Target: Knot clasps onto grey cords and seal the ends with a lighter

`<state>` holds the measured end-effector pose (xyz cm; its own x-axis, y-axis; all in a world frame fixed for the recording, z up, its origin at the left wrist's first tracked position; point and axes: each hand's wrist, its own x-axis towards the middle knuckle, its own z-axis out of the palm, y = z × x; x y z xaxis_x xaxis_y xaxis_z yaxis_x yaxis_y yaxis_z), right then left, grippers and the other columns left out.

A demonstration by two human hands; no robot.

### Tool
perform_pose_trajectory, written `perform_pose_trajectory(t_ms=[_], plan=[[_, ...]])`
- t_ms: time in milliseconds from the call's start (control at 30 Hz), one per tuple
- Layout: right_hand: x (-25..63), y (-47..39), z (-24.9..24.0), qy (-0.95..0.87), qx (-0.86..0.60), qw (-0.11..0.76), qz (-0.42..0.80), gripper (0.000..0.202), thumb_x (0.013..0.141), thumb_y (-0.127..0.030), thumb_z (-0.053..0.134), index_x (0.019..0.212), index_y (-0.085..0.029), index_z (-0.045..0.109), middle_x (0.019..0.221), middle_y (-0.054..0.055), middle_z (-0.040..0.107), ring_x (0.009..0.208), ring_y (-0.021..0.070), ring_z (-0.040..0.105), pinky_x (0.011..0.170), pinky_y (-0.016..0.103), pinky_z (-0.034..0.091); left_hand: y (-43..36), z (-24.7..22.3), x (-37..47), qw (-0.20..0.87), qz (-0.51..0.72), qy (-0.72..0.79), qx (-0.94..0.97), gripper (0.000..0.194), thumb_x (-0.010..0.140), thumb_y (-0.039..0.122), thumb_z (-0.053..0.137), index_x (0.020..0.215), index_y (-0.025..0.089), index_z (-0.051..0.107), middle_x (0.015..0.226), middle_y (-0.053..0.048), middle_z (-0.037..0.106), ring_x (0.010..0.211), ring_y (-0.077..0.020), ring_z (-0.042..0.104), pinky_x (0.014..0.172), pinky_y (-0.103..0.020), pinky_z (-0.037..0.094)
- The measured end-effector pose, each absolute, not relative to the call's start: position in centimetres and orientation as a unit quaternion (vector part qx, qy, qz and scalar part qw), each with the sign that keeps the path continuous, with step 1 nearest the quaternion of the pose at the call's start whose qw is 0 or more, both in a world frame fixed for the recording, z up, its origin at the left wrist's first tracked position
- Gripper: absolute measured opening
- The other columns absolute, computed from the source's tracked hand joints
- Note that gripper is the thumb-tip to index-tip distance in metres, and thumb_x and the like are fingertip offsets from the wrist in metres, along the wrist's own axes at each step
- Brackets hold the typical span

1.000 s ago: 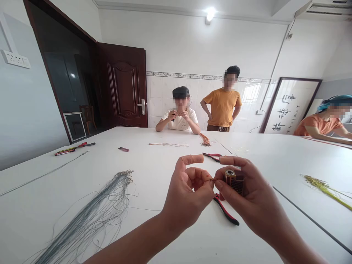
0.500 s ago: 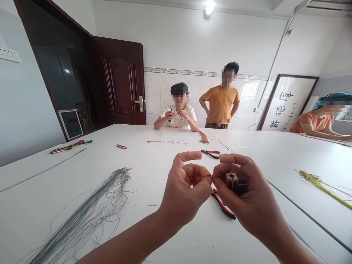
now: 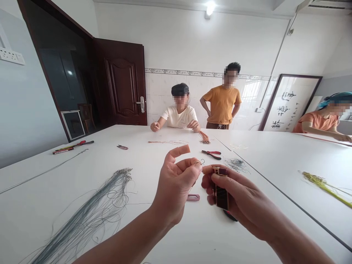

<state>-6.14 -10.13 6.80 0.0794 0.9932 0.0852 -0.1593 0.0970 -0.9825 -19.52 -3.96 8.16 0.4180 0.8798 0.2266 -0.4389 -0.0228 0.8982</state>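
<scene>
My left hand (image 3: 178, 176) pinches a small thin hook (image 3: 202, 161) between thumb and index finger, its curved end sticking out to the right. A short bit of thin line shows below these fingers. My right hand (image 3: 233, 194) is wrapped round a dark lighter (image 3: 221, 194) with gold trim, held upright with the thumb near its top. The right index fingertip is close to the hook. Beneath the hands lie a pink-handled tool (image 3: 193, 197), partly hidden by my left hand, and a dark handle end (image 3: 230, 215), mostly covered by my right.
A large bundle of grey-green lines (image 3: 90, 209) spreads over the white table (image 3: 165, 234) at left. Pliers (image 3: 211, 154), small snips (image 3: 122, 147) and a tangle of clippings (image 3: 236, 164) lie farther back. Yellow-green strands (image 3: 327, 187) are at right. Several people are around the table.
My hands have come apart, baring the hook in my left fingers. The lighter has turned upright in my right hand. The person opposite has lowered both hands to the table.
</scene>
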Motion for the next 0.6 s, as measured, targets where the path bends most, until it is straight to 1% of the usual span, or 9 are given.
perform_pose_trajectory(t_ms=[33,100,167,200,267,333,433,500,600], plan=[[-6.2,-10.0,6.7,-0.484,-0.443,0.582,0.481,0.026,0.089,-0.043,0.054,0.105,-0.023,0.056,0.087,0.002,0.059,0.074,0.0114,0.054,0.065,0.023,0.047,-4.0,8.2,-19.5,0.67,0.496,0.21,0.511,0.035,0.078,0.015,0.061,0.107,0.026,0.045,0.066,0.008,0.052,0.055,-0.0021,0.039,0.058,-0.016,0.038],[-6.3,-9.8,6.5,-0.514,-0.444,0.59,0.437,0.035,0.088,-0.053,0.05,0.11,-0.026,0.054,0.076,-0.001,0.055,0.065,0.0106,0.049,0.056,0.02,0.043,-4.0,8.2,-19.4,0.676,0.498,0.205,0.504,0.035,0.077,0.015,0.062,0.107,0.025,0.045,0.064,0.009,0.05,0.055,-0.0022,0.038,0.058,-0.016,0.037],[-6.5,-9.6,6.2,-0.507,-0.465,0.596,0.414,0.039,0.087,-0.06,0.045,0.103,-0.026,0.055,0.064,-0.004,0.048,0.054,0.0091,0.039,0.045,0.017,0.033,-4.1,8.3,-19.4,0.679,0.496,0.205,0.501,0.035,0.077,0.014,0.062,0.106,0.024,0.045,0.061,0.009,0.048,0.055,-0.0027,0.036,0.057,-0.016,0.036],[-6.6,-9.5,6.0,-0.492,-0.476,0.598,0.416,0.043,0.087,-0.062,0.041,0.098,-0.024,0.056,0.06,-0.004,0.046,0.051,0.0088,0.036,0.044,0.017,0.028,-4.1,8.3,-19.4,0.681,0.493,0.208,0.5,0.035,0.077,0.014,0.062,0.106,0.024,0.045,0.061,0.009,0.047,0.055,-0.003,0.036,0.057,-0.017,0.035],[-6.8,-9.3,5.7,-0.461,-0.481,0.604,0.436,0.049,0.086,-0.065,0.034,0.086,-0.021,0.055,0.056,-0.003,0.046,0.05,0.009,0.033,0.044,0.018,0.025,-4.2,8.2,-19.3,0.687,0.483,0.216,0.498,0.035,0.076,0.013,0.062,0.105,0.024,0.046,0.06,0.009,0.047,0.057,-0.0035,0.037,0.058,-0.017,0.035],[-7.0,-9.1,5.5,-0.442,-0.472,0.616,0.45,0.049,0.085,-0.063,0.032,0.077,-0.019,0.052,0.051,-0.003,0.044,0.048,0.0091,0.032,0.045,0.019,0.024,-4.3,8.2,-19.3,0.695,0.47,0.224,0.496,0.034,0.077,0.014,0.061,0.105,0.025,0.046,0.061,0.009,0.048,0.057,-0.0034,0.037,0.058,-0.018,0.035],[-7.3,-9.0,5.4,-0.424,-0.453,0.635,0.46,0.043,0.086,-0.053,0.034,0.066,-0.018,0.048,0.045,-0.003,0.039,0.045,0.009,0.028,0.044,0.021,0.021,-4.4,8.0,-19.2,0.704,0.457,0.227,0.494,0.033,0.078,0.016,0.061,0.106,0.027,0.047,0.063,0.009,0.048,0.056,-0.0027,0.038,0.059,-0.019,0.035],[-7.5,-8.9,5.4,-0.418,-0.439,0.649,0.46,0.039,0.085,-0.048,0.033,0.063,-0.018,0.046,0.043,-0.004,0.038,0.044,0.0093,0.027,0.043,0.021,0.02,-4.5,7.9,-19.0,0.71,0.449,0.226,0.493,0.033,0.079,0.016,0.061,0.106,0.027,0.046,0.063,0.009,0.048,0.056,-0.0025,0.038,0.058,-0.019,0.034],[-7.6,-8.9,5.1,-0.431,-0.419,0.662,0.448,0.036,0.085,-0.044,0.032,0.064,-0.019,0.046,0.042,-0.004,0.038,0.042,0.0095,0.027,0.043,0.022,0.022,-4.6,7.8,-18.8,0.719,0.438,0.216,0.495,0.033,0.079,0.016,0.06,0.107,0.026,0.045,0.064,0.008,0.049,0.055,-0.0031,0.037,0.055,-0.02,0.033]])
